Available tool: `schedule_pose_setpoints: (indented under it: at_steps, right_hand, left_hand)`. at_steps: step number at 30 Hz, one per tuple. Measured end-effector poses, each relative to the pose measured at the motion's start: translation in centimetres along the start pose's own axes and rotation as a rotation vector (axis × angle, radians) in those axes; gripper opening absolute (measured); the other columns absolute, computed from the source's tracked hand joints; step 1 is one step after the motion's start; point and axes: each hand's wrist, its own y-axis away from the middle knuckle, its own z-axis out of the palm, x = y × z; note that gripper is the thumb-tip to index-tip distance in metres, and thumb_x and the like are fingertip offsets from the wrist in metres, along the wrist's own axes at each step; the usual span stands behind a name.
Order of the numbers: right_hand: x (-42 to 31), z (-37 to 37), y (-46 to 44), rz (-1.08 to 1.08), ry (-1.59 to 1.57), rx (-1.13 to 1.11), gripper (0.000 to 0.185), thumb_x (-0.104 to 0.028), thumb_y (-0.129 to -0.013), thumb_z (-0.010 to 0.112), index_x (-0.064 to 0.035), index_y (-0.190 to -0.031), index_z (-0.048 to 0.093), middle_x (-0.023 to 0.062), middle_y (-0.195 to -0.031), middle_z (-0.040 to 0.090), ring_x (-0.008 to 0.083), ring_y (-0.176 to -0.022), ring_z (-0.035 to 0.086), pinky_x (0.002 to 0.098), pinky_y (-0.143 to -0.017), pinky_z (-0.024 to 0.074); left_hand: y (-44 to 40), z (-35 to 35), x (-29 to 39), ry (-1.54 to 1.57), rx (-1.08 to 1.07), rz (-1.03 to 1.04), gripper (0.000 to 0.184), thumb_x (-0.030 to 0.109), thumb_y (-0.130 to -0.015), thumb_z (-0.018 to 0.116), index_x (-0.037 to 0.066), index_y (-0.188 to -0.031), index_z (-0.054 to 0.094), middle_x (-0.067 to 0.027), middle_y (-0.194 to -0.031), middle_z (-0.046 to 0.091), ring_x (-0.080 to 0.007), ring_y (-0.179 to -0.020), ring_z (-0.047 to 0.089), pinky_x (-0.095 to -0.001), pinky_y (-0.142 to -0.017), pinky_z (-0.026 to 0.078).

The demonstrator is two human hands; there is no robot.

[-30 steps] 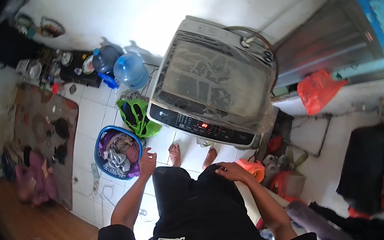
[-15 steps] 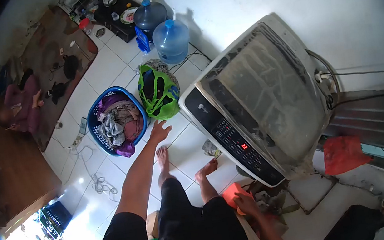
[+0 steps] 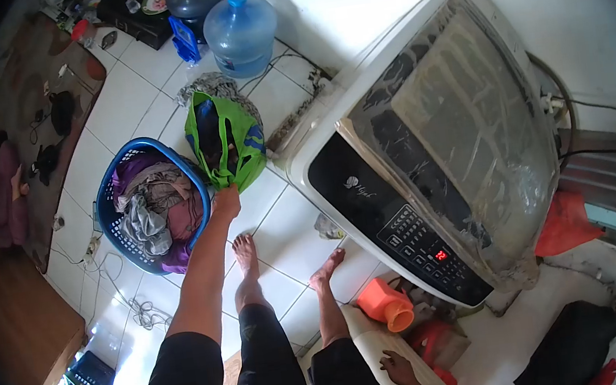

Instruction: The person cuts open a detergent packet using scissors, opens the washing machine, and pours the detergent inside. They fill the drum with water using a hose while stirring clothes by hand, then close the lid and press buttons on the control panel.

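Note:
My left hand point(image 3: 227, 202) is closed on the lower edge of a green bag point(image 3: 246, 158), which stands on the tiles with dark items showing inside. Just left of the bag is a blue laundry basket point(image 3: 116, 243) full of crumpled clothes point(image 3: 159, 203) in grey, purple and dusty pink. Low on the right, my right hand point(image 3: 399, 370) appears with its fingers loosely apart, over a cream-coloured surface point(image 3: 363, 332). An orange plastic jug point(image 3: 383, 302) lies just beyond that hand, apart from it. The top-loading washing machine point(image 3: 403, 215) has its lid down and red digits lit on the panel.
Two large water bottles point(image 3: 242, 35) stand by the wall, near a patterned cloth point(image 3: 210, 87). A person point(image 3: 1, 195) is on the rug point(image 3: 38, 64) at the left. Cables point(image 3: 146, 312) lie on the floor. A red plastic bag point(image 3: 569, 222) hangs beside the machine.
My left hand has reached forward and taken hold of the green bag. My right hand has come away from the orange jug. The view has shifted closer to the washing machine.

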Motion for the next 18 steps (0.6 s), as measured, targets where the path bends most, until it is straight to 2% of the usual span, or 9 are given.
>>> schedule_pose_setpoints:
  at_steps: [1, 2, 4, 7, 11, 13, 15, 17, 18]
  right_hand:
    - [0.0, 0.8, -0.1, 0.011, -0.009, -0.005, 0.045, -0.029, -0.096, 0.057, -0.0019, -0.131, 0.057, 0.0185, -0.104, 0.071, 0.0225, -0.093, 0.072, 0.0348, -0.084, 0.0537]
    - [0.1, 1.6, -0.5, -0.029, -0.018, -0.022, 0.044, -0.029, -0.096, 0.057, -0.0018, -0.131, 0.057, 0.0183, -0.102, 0.072, 0.0228, -0.093, 0.072, 0.0348, -0.085, 0.0535]
    - [-1.2, 2.4, -1.0, -0.074, -0.059, -0.051, 0.044, -0.029, -0.096, 0.057, -0.0017, -0.131, 0.057, 0.0184, -0.098, 0.072, 0.0240, -0.093, 0.072, 0.0345, -0.085, 0.0533]
    - [-3.0, 3.0, -1.6, -0.110, -0.050, -0.056, 0.041, -0.031, -0.096, 0.056, -0.0057, -0.129, 0.059, 0.0169, -0.099, 0.072, 0.0260, -0.092, 0.070, 0.0381, -0.086, 0.0528]
    - [-3.6, 2.7, -2.2, -0.228, 0.023, -0.016, 0.041, -0.030, -0.096, 0.057, -0.0060, -0.128, 0.059, 0.0169, -0.098, 0.072, 0.0261, -0.092, 0.070, 0.0381, -0.085, 0.0531]
    - [-4.1, 2.3, -2.1, -0.213, -0.008, -0.026, 0.041, -0.028, -0.097, 0.056, -0.0033, -0.129, 0.058, 0.0165, -0.098, 0.072, 0.0233, -0.090, 0.071, 0.0352, -0.085, 0.0527]
    - [-3.0, 2.1, -2.7, -0.201, -0.035, -0.020, 0.040, -0.027, -0.096, 0.056, -0.0036, -0.129, 0.059, 0.0164, -0.097, 0.072, 0.0233, -0.090, 0.071, 0.0354, -0.084, 0.0526]
    - [-2.5, 1.5, -3.3, -0.197, -0.068, -0.011, 0.040, -0.027, -0.096, 0.056, -0.0039, -0.128, 0.059, 0.0163, -0.097, 0.072, 0.0234, -0.090, 0.072, 0.0355, -0.084, 0.0526]
    - [-2.4, 1.1, -3.4, -0.180, -0.053, 0.006, 0.040, -0.027, -0.096, 0.056, -0.0037, -0.128, 0.059, 0.0160, -0.097, 0.072, 0.0232, -0.090, 0.072, 0.0354, -0.084, 0.0526]
  left_hand:
    - [0.3, 0.0, 0.7, -0.016, -0.001, 0.003, 0.021, 0.013, -0.086, 0.057, 0.000, -0.103, 0.060, -0.0253, -0.097, 0.069, -0.0422, -0.092, 0.068, -0.0513, -0.082, 0.054]
    - [0.4, 0.4, 1.2, -0.025, -0.008, 0.007, 0.021, 0.013, -0.086, 0.057, 0.000, -0.103, 0.060, -0.0253, -0.097, 0.069, -0.0422, -0.092, 0.068, -0.0513, -0.082, 0.054]
    - [0.9, 1.4, 2.3, 0.034, 0.012, 0.182, 0.022, 0.005, -0.083, 0.053, 0.001, -0.103, 0.061, -0.0267, -0.088, 0.068, -0.0441, -0.085, 0.068, -0.0528, -0.077, 0.054]
    - [2.4, 2.7, 5.1, 0.046, -0.043, 0.256, 0.017, 0.006, -0.083, 0.052, 0.003, -0.098, 0.060, -0.0260, -0.087, 0.068, -0.0444, -0.085, 0.068, -0.0523, -0.077, 0.054]
    - [3.4, 5.6, 5.9, 0.066, -0.056, 0.214, 0.016, 0.003, -0.083, 0.052, 0.002, -0.097, 0.059, -0.0256, -0.090, 0.067, -0.0438, -0.089, 0.067, -0.0523, -0.078, 0.053]
    - [3.0, 6.5, 5.5, 0.223, 0.151, 0.058, 0.017, 0.002, -0.082, 0.054, 0.003, -0.099, 0.058, -0.0257, -0.100, 0.065, -0.0417, -0.095, 0.065, -0.0508, -0.079, 0.052]
    - [4.5, 5.3, 5.1, 0.189, 0.230, 0.046, 0.022, 0.008, -0.082, 0.061, 0.005, -0.104, 0.058, -0.0220, -0.109, 0.062, -0.0405, -0.098, 0.063, -0.0499, -0.080, 0.051]
    - [8.5, 3.0, 4.8, 0.386, 0.532, 0.084, 0.031, 0.015, -0.081, 0.068, 0.006, -0.109, 0.058, -0.0190, -0.113, 0.059, -0.0386, -0.100, 0.062, -0.0491, -0.081, 0.051]
    - [10.2, 3.4, 4.3, 0.678, 0.540, -0.180, 0.034, 0.022, -0.083, 0.071, 0.006, -0.111, 0.059, -0.0181, -0.114, 0.059, -0.0371, -0.104, 0.061, -0.0477, -0.086, 0.050]
